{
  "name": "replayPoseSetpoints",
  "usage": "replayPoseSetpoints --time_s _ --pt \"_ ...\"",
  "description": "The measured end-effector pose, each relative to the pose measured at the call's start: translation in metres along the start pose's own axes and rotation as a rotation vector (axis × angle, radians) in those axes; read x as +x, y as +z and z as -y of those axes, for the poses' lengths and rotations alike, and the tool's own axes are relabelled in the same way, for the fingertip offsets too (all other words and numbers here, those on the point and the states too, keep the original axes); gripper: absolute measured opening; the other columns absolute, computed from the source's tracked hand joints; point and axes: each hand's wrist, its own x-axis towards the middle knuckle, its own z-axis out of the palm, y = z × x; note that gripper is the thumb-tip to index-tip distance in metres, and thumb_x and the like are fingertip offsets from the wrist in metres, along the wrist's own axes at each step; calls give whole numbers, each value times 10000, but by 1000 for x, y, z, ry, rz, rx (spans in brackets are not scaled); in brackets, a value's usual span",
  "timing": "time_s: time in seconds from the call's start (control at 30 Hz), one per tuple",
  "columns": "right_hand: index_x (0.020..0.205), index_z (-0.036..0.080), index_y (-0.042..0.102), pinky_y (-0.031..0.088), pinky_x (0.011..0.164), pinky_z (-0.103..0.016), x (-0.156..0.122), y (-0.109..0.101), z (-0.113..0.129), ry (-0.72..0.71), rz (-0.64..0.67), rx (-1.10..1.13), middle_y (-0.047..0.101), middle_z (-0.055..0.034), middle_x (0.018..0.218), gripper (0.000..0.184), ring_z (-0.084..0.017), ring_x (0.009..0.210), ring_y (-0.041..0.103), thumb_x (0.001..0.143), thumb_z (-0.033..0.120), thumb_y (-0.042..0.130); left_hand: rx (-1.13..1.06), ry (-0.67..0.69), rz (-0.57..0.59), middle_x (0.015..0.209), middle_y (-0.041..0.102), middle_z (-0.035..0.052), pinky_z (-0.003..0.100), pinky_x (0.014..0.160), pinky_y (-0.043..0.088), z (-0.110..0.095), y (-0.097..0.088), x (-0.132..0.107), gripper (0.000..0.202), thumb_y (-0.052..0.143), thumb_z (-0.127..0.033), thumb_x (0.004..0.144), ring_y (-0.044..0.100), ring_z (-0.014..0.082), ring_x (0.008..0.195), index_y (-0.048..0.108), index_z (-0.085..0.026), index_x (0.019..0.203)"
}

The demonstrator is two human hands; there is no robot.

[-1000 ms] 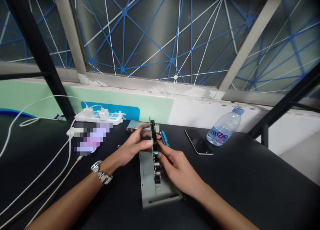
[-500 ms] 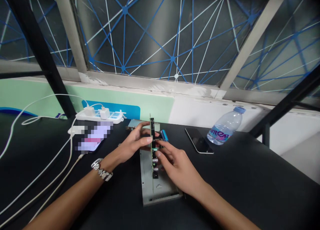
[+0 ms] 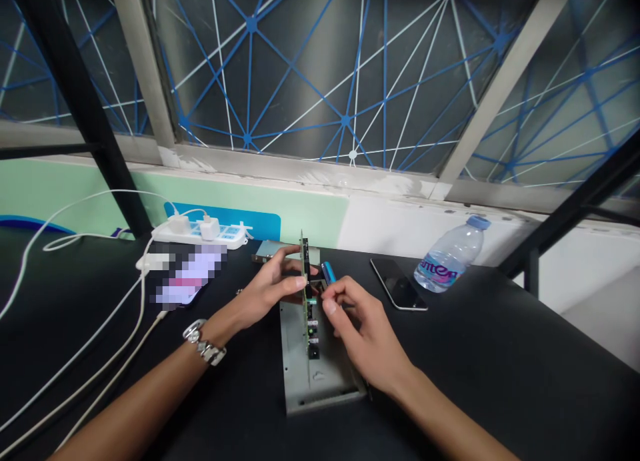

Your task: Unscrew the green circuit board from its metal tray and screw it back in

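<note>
Between the thumb and fingers of my left hand (image 3: 270, 284) a circuit board (image 3: 312, 314) is held on edge, its components facing right. Beneath it lies an open grey metal case (image 3: 296, 381) on the black table. My right hand (image 3: 367, 331) is closed in a pinch just right of the board, over the case. Whatever its fingertips hold, if anything, is too small to make out. Behind those fingertips shows a blue object (image 3: 329, 272), its kind unclear and its lower end hidden.
A flat metal piece (image 3: 267, 247) lies behind my left hand. To the right are a dark phone (image 3: 399, 285) and a water bottle (image 3: 447, 257), which leans in view. At left are a white power strip (image 3: 227, 235), a lit phone (image 3: 193, 274) and white cables (image 3: 141, 307).
My right hand has drawn a little to the right, off the board's component side, with its fingertips now together. The left hand and the board have hardly moved.
</note>
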Motion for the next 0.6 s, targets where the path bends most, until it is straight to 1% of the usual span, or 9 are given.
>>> replayPoseSetpoints --time_s 0.07,0.17,0.27,0.37,0.5,0.6 --pt "902 208 526 462 580 -262 -3 0 4 -78 29 12 524 -16 840 171 -130 674 517 913 376 555 8 4 -3 1284 538 152 378 806 508 0 1 0 652 677 -361 829 552 300 1150 347 -221 1373" --pt "902 215 510 445 591 -273 -8 3 8 -145 63 -16 520 -4 823 217 -127 648 498 817 337 669 23 -3 -27 1277 542 151 377 799 508 -1 3 -1 635 675 -351 831 579 288 1109 359 -224 1366" --pt "882 221 506 421 557 -258 -9 5 10 -103 79 -22 522 12 774 207 -120 618 499 797 290 681 36 -16 -62 1247 556 148 388 801 512 -4 4 0 636 688 -344 822 624 260 1008 369 -227 1359" --pt "870 217 506 404 533 -246 -5 1 8 -18 89 42 509 28 711 138 -109 578 489 851 284 625 66 -37 -81 1208 562 138 395 792 529 -8 1 0 645 700 -345 819 631 258 987 371 -232 1363" --pt "880 211 493 376 545 -245 1 -7 1 43 58 176 491 33 703 139 -107 599 466 910 322 572 125 -37 -115 1196 544 112 380 779 563 -15 -10 0 614 679 -351 843 609 265 1042 386 -253 1373" --pt "868 210 481 352 542 -243 5 -12 -5 60 44 231 490 29 719 164 -106 612 442 929 344 552 121 -34 -106 1150 561 93 361 762 584 -21 -20 0 588 667 -319 856 622 232 988 412 -268 1383"
